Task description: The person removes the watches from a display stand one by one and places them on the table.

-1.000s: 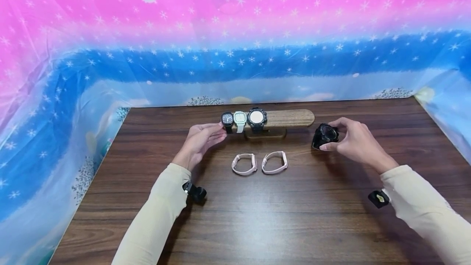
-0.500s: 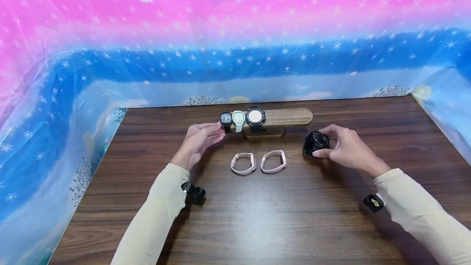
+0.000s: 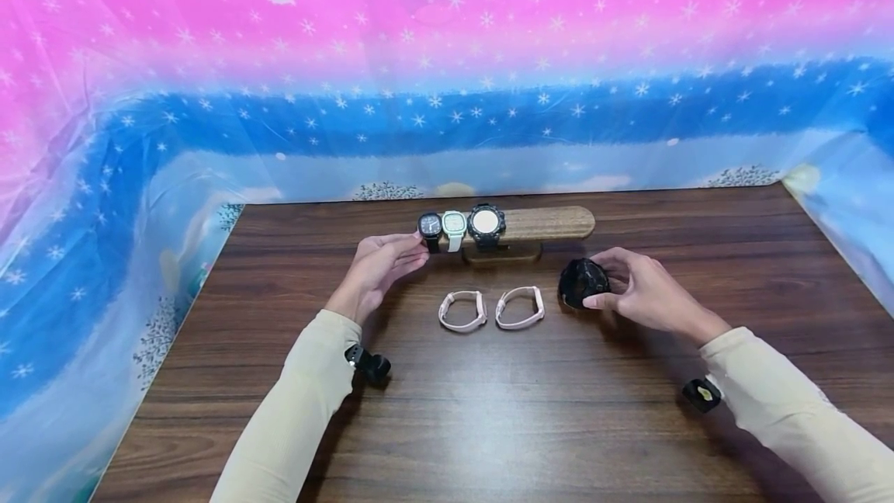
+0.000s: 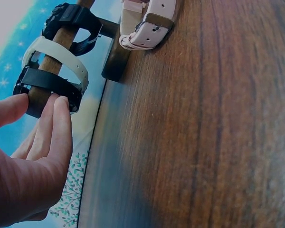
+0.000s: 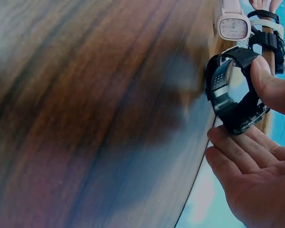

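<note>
A wooden watch stand carries three watches near its left end: a small black watch, a pale mint watch and a large black watch with a bright dial. My left hand grips the bar's left end, thumb on one side and fingertips against the small black watch's strap. My right hand pinches another black watch between thumb and fingers, its strap closed in a loop. That watch is right of and in front of the stand, apart from it.
Two pale pink watches stand on their sides in front of the stand. The brown wooden table ends at a patterned cloth backdrop. A small black device sits at each wrist.
My right hand has moved left and toward the front with the black watch, which has turned. My left hand stays at the stand's end.
</note>
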Motion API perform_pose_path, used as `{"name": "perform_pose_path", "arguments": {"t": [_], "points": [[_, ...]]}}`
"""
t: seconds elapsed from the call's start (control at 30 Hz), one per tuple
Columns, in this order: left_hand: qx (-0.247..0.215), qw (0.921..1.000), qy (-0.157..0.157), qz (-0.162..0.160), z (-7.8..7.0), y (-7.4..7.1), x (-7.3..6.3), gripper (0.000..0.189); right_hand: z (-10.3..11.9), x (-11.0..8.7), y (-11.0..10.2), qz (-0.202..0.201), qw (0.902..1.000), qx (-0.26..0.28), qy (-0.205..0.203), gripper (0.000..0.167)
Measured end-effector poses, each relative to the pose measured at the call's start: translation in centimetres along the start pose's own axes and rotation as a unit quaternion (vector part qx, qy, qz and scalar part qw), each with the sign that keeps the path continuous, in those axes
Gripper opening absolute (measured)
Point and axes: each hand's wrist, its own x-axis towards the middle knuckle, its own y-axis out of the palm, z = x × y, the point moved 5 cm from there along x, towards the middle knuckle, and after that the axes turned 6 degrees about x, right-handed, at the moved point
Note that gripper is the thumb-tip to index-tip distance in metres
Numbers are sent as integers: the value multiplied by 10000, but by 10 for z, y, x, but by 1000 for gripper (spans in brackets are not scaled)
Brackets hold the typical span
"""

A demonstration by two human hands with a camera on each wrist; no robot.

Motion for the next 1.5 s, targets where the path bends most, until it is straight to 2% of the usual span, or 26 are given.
{"name": "perform_pose_path", "arguments": {"t": [0.33,0.6,0.9,1.17,1.5], "points": [[38,10000,11,8,-1,0,0,35,-3,2,8,200,9991,97,-359,61],[15,10000,14,-6,-2,0,0,35,-1,1,11,242,9966,-252,-740,62],[12,10000,6,-34,-1,0,0,34,-1,2,15,370,9966,-90,-725,61],[32,10000,-56,-27,1,-2,-1,34,-1,1,14,373,9967,-303,-647,65],[31,10000,9,12,0,-1,-1,32,-1,2,12,387,9952,-590,-682,65]]}}
